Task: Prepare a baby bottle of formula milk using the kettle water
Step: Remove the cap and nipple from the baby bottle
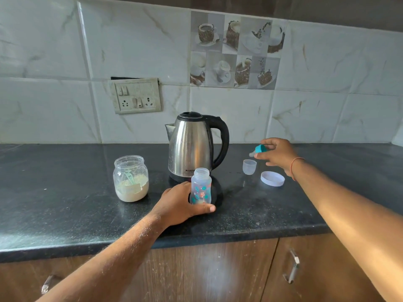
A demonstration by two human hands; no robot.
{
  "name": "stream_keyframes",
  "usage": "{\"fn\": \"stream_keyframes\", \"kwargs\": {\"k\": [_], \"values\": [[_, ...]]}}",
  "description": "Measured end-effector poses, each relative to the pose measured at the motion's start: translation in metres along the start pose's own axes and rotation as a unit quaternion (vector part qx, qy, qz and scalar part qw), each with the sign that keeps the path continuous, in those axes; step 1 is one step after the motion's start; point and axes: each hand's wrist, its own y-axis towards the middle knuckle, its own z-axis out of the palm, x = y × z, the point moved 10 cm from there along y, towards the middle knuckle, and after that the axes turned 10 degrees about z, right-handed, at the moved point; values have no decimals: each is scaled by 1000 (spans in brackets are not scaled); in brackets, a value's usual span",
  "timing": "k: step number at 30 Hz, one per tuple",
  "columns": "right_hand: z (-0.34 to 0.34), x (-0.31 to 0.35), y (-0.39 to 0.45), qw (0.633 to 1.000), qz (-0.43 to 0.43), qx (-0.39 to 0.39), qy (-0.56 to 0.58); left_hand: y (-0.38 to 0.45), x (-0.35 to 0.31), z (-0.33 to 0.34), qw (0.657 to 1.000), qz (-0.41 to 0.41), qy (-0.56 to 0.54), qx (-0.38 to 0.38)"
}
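An open baby bottle (200,185) with leaf prints stands upright on the black counter, just in front of the steel kettle (192,144). My left hand (181,203) wraps around the bottle's base. My right hand (278,154) hovers to the right of the kettle, pinching the teal collar with its teat (258,149) above the counter. Below it stands the clear bottle cap (249,166). An open glass jar of formula powder (131,178) with a scoop inside sits left of the kettle.
A white jar lid (272,178) lies flat on the counter (65,210) at the right. A wall socket panel (135,95) hangs on the tiled wall behind. Wooden cabinet doors with metal handles (292,267) run below the counter edge.
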Motion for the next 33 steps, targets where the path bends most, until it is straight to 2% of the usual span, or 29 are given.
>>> {"fn": "stream_keyframes", "kwargs": {"k": [7,15,28,33], "values": [[15,1,33,995,-19,-22,-99,3,2,0,1000,2,5,-4],[38,-2,38,977,-48,-7,-207,8,5,1,1000,3,7,2],[47,-25,35,986,-37,-27,-157,10,8,3,1000,11,0,1],[46,-22,25,979,-46,-35,-197,9,8,1,1000,8,8,-6]]}}
